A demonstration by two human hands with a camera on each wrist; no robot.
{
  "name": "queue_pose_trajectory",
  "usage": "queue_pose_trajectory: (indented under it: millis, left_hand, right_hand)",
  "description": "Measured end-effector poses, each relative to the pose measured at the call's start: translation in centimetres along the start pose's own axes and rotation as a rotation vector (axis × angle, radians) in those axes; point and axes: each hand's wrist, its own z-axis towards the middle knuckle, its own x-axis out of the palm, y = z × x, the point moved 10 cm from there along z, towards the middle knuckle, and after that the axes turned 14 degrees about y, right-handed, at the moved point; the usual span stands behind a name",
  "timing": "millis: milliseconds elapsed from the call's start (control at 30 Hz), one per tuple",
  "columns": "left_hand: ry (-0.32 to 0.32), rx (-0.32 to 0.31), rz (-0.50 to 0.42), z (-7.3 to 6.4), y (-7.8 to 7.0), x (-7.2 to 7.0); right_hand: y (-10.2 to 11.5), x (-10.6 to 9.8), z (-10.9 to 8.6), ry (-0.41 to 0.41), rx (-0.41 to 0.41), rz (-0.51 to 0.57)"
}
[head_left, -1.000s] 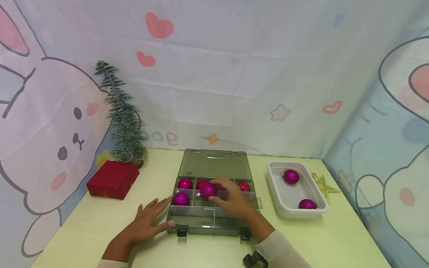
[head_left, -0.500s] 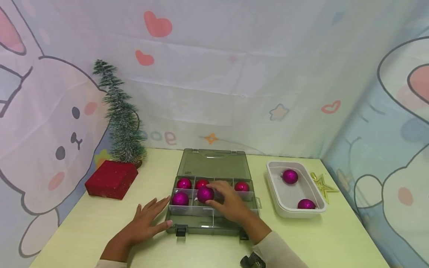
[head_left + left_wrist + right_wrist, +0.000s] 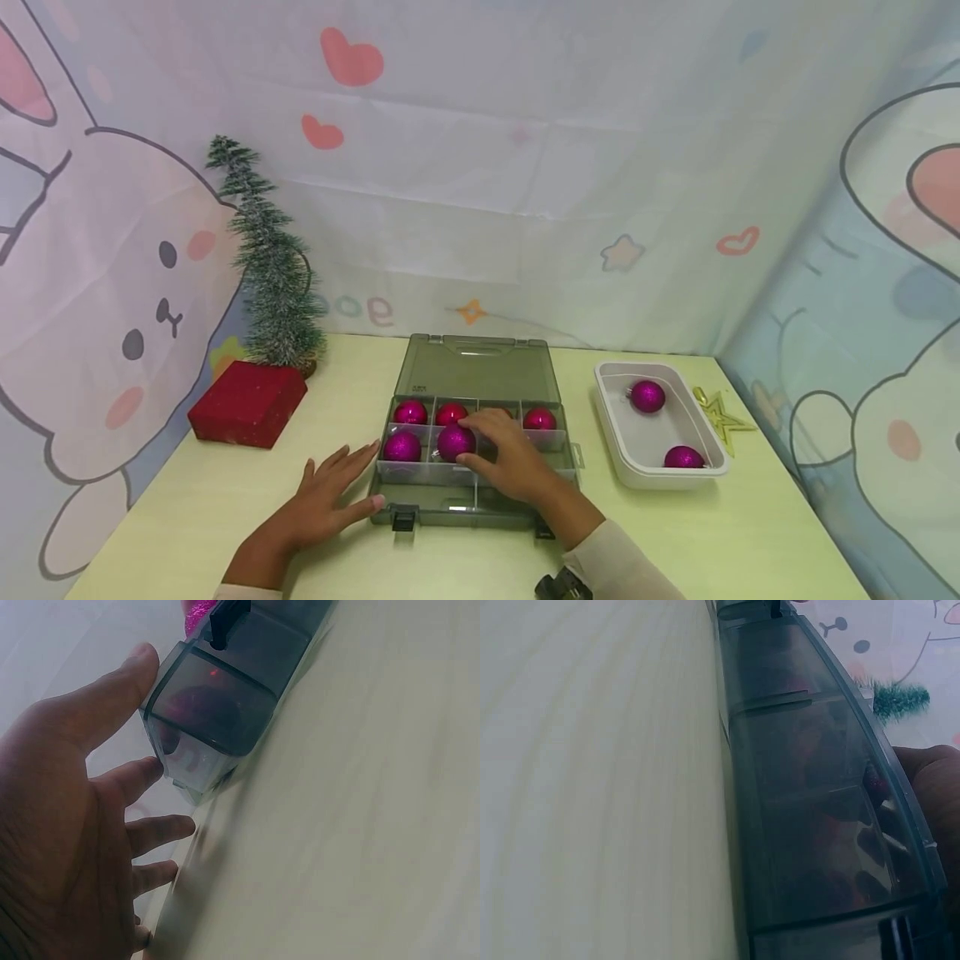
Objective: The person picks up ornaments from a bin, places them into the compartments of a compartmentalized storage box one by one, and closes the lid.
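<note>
A purple glitter Christmas bauble (image 3: 453, 444) sits low in the middle row of the dark see-through compartment box (image 3: 427, 497), and my right hand (image 3: 513, 457) pinches it between thumb and fingers. To its left, another purple bauble (image 3: 402, 447) lies in its own compartment. Along the back row are shiny red baubles, among them one in the right compartment (image 3: 540, 419); one is partly hidden by my right hand. My left hand (image 3: 326, 500) has its fingers spread at the box's left side, thumb and index tips right at the wall (image 3: 161, 712) in the left wrist view.
On the right, a white tub (image 3: 618, 433) holds two purple baubles, with a gold star (image 3: 722, 421) beside it. A small frosted tree (image 3: 273, 283) and a red box (image 3: 249, 404) stand at the back left. The compartment box's lid (image 3: 477, 369) is raised behind.
My right hand has lowered the purple bauble a little toward me, down into the middle-row compartment. The left hand has stayed at the box's side.
</note>
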Motion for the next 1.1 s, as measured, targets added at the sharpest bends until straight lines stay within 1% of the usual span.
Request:
queue_pose_trajectory:
  millis: [333, 567, 833, 1000, 1100]
  left_hand:
    - [0.002, -0.02, 0.009, 0.1, 0.1, -0.1]
    - [-0.002, -0.017, 0.005, 0.0, 0.0, -0.2]
    - [0.001, -0.012, -0.003, -0.1, 0.1, -0.1]
    - [0.001, -0.002, -0.011, -0.1, -0.1, -0.1]
    - [0.003, 0.003, -0.019, -0.1, -0.2, -0.1]
  right_hand:
    - [-0.1, 0.3, 0.1, 0.025, 0.023, -0.008]
    - [0.3, 0.1, 0.1, 0.009, -0.004, -0.035]
    - [0.2, 0.1, 0.1, 0.024, 0.004, -0.011]
    - [0.5, -0.4, 0.1, 0.0, -0.027, -0.013]
    - [0.7, -0.9, 0.0, -0.02, -0.038, 0.004]
